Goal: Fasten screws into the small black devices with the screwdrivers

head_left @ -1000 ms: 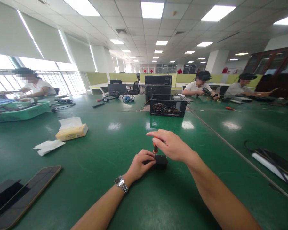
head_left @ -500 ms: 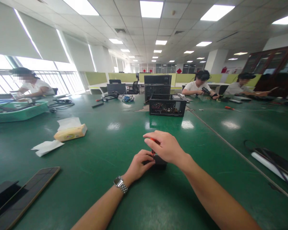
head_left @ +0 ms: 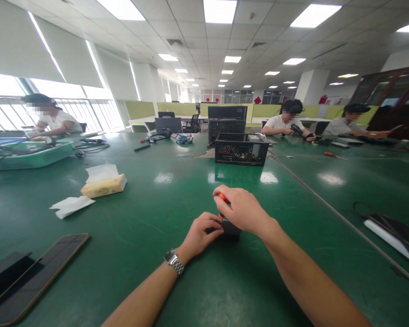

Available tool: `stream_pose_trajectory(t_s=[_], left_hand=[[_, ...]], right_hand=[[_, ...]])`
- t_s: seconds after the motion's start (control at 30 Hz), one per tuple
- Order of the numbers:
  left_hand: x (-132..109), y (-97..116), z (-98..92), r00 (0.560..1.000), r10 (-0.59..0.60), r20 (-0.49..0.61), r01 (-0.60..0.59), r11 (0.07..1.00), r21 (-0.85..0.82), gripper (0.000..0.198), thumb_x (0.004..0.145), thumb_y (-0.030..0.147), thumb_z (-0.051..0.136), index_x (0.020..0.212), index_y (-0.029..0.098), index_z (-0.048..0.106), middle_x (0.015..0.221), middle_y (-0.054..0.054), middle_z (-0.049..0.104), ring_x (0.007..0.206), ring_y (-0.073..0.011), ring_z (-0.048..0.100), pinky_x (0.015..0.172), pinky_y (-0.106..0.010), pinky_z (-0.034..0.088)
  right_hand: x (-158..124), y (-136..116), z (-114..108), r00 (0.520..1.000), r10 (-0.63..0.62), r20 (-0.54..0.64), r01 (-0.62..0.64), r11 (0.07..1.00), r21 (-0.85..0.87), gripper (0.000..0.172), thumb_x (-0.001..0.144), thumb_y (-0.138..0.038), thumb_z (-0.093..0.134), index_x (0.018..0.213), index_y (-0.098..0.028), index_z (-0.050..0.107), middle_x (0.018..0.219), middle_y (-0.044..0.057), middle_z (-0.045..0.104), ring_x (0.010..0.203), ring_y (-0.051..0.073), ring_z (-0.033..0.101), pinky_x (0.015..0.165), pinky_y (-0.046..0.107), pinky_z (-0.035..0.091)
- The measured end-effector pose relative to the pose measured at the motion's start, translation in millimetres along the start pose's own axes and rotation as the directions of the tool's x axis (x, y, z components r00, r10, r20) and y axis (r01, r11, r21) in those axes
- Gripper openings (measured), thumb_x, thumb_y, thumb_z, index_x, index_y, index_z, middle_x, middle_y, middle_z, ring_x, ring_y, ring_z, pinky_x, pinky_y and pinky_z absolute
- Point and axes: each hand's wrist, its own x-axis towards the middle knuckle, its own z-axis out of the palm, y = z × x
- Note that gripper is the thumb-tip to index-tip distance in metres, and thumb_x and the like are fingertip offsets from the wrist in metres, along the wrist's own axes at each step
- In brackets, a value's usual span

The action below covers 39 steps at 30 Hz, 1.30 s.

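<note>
My right hand [head_left: 243, 209] is closed around the orange-and-black handle of a screwdriver [head_left: 222, 198]. The screwdriver stands nearly upright, its tip down at the left end of a small black block [head_left: 231, 230] lying on the green table [head_left: 150, 259]. With fingers and thumb pinched together, my left hand [head_left: 202, 231] grips that same end of the block, close to the screwdriver's shaft. The exact spot under the tip is hidden by my fingers, and part of the block lies behind my right hand. A metal-band watch [head_left: 173, 261] is on my left wrist.
Ahead stands an open black computer case [head_left: 241, 152]. To the left are a tissue pack [head_left: 104, 185], a loose tissue [head_left: 71, 206], a dark flat panel [head_left: 54, 272] and a green basket [head_left: 37, 156]. Another screwdriver [head_left: 331, 155] lies far right. Several people sit around.
My right hand's fingers have curled in more around the screwdriver handle, and the hand sits slightly farther right. My left hand keeps its place on the block. The whole view has shifted a little.
</note>
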Motion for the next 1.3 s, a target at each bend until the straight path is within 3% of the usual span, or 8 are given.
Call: stream_pose_trajectory(t_s=[0.27,0.43,0.53,0.6,0.7,0.87,1.07,1.3], left_hand=[[0.4,4.0,-1.3,0.999,-0.032,-0.005,0.033,0.999,0.030,0.009,0.081,0.027,0.069,0.078,0.019,0.071,0.095,-0.006,0.068,0.091,-0.0179,0.061,0.086,-0.031,0.050],[0.4,4.9,-2.0,1.000,-0.013,0.008,0.013,0.999,0.039,0.009,0.083,0.026,0.067,0.079,0.019,0.071,0.096,-0.006,0.068,0.093,-0.0181,0.061,0.087,-0.032,0.050],[0.5,5.4,-2.5,0.999,-0.009,0.032,0.008,0.998,0.059,0.008,0.083,0.027,0.066,0.084,0.020,0.071,0.101,-0.007,0.067,0.097,-0.0191,0.061,0.089,-0.034,0.050],[0.6,4.9,-2.6,0.999,-0.012,0.044,0.009,0.997,0.075,0.011,0.083,0.029,0.066,0.088,0.021,0.071,0.104,-0.007,0.067,0.098,-0.0197,0.060,0.090,-0.035,0.050],[0.5,3.2,-2.5,0.998,-0.016,0.058,0.011,0.996,0.092,0.016,0.084,0.031,0.065,0.094,0.021,0.070,0.109,-0.008,0.065,0.101,-0.0202,0.060,0.093,-0.037,0.049],[0.1,2.0,-2.7,0.997,-0.028,0.076,0.021,0.995,0.101,0.019,0.083,0.031,0.066,0.098,0.021,0.069,0.110,-0.009,0.064,0.102,-0.0209,0.060,0.094,-0.038,0.048],[0.4,5.2,-2.6,0.997,-0.044,0.067,0.037,0.993,0.108,0.017,0.082,0.029,0.067,0.096,0.021,0.070,0.109,-0.008,0.065,0.102,-0.0211,0.060,0.093,-0.039,0.049],[-0.5,4.0,-3.3,0.997,-0.032,0.064,0.024,0.993,0.115,0.018,0.081,0.029,0.067,0.097,0.021,0.070,0.109,-0.008,0.066,0.103,-0.0214,0.060,0.094,-0.039,0.049]], right_hand=[[2.8,2.0,7.1,0.997,-0.074,0.025,0.067,0.976,0.206,0.017,0.083,-0.024,0.047,0.092,-0.020,0.061,0.088,0.002,0.066,0.074,0.014,0.056,0.067,0.024,0.036],[6.6,5.7,17.9,0.988,0.057,-0.143,-0.027,0.979,0.204,0.027,0.080,-0.033,0.051,0.059,-0.018,0.046,0.058,-0.003,0.050,0.056,0.010,0.042,0.056,0.023,0.028],[8.9,18.9,12.6,0.960,0.139,-0.244,-0.080,0.968,0.237,0.027,0.075,-0.027,0.050,0.053,-0.019,0.036,0.051,-0.004,0.038,0.052,0.009,0.036,0.053,0.023,0.026],[11.1,34.3,9.1,0.972,0.176,-0.157,-0.139,0.965,0.222,0.025,0.074,-0.026,0.050,0.053,-0.019,0.039,0.049,-0.005,0.036,0.050,0.010,0.036,0.050,0.023,0.025],[16.2,65.8,15.1,0.970,0.243,-0.029,-0.239,0.966,0.099,0.009,0.073,-0.025,0.053,0.070,-0.019,0.059,0.061,-0.002,0.056,0.058,0.012,0.048,0.055,0.023,0.032],[20.4,114.2,55.8,0.915,0.385,0.119,-0.378,0.922,-0.077,0.030,0.084,-0.030,0.051,0.108,-0.024,0.068,0.098,0.006,0.070,0.088,0.020,0.063,0.071,0.027,0.042],[11.7,120.1,104.2,0.914,0.326,0.243,-0.310,0.945,-0.100,0.057,0.072,-0.062,0.063,0.115,-0.025,0.066,0.098,0.009,0.071,0.089,0.025,0.065,0.070,0.031,0.045],[9.6,113.4,114.9,0.943,0.057,0.329,-0.066,0.998,0.017,0.039,0.078,-0.055,0.060,0.108,-0.033,0.070,0.099,0.000,0.072,0.090,0.020,0.065,0.074,0.028,0.043]])
